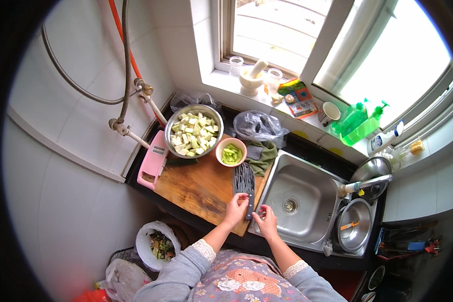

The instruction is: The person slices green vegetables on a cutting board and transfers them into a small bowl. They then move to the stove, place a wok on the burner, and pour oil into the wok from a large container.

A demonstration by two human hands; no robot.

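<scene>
A kitchen knife with a dark patterned blade lies on the wooden cutting board, near its right edge. My left hand is beside the knife's black handle, fingers curled; whether it touches the handle is unclear. On the handle's other side, my right hand is near the sink's edge with fingers apart, holding nothing. A steel bowl of cut pale-green vegetable chunks stands at the board's far left. Beside it, a pink bowl holds green slices.
A pink grater is left of the board. A green cloth and plastic bag are behind it. The steel sink is at right, with a faucet and steel basin beyond. A lined waste bin stands below.
</scene>
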